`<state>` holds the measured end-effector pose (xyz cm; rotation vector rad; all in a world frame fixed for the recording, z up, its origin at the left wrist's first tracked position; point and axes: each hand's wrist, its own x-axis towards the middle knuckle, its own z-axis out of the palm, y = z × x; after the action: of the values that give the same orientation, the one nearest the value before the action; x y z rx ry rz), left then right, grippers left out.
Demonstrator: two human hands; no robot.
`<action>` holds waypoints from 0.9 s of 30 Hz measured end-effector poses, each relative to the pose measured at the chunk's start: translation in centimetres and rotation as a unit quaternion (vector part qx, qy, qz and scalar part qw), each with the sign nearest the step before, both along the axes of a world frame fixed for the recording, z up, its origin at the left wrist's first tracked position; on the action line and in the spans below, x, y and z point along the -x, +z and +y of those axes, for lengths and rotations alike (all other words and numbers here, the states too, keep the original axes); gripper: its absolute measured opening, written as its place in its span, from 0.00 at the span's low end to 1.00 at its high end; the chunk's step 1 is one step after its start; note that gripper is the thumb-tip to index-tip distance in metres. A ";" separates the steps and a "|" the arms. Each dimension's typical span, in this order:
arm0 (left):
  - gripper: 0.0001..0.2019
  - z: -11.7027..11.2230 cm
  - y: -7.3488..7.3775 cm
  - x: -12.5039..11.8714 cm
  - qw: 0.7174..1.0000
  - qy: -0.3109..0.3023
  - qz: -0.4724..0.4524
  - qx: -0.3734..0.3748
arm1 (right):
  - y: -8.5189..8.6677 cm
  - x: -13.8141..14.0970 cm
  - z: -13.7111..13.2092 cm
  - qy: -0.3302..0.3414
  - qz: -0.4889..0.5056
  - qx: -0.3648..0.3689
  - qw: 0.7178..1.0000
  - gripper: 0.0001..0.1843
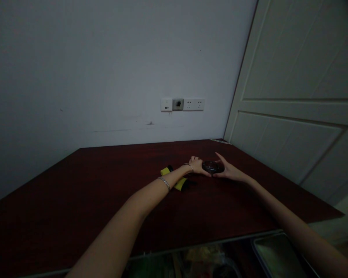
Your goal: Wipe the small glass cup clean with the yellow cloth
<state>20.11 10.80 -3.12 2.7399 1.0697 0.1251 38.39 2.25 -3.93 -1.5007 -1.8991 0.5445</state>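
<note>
Both my arms reach out over a dark red table. Between my two hands sits a small dark rounded object, shaped like a computer mouse or small case. My left hand grips its left end with curled fingers. My right hand cups its right side, fingers curved round it. Two yellow and black things lie on the table partly hidden behind my left wrist, which wears thin bracelets.
A white wall with a row of sockets stands behind the table. A pale panelled door runs along the right side. Below the table's near edge are a grey tray-like thing and dim clutter.
</note>
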 end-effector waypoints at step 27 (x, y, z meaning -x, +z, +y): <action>0.38 0.6 2.3 2.4 0.998 -0.023 -0.061 -0.014 | 0.8 1.9 0.7 0.013 0.109 -0.061 0.992 0.60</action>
<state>17.72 11.35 -0.78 2.7382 0.9786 0.2990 36.53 2.90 -3.09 -1.2851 -1.7517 0.5685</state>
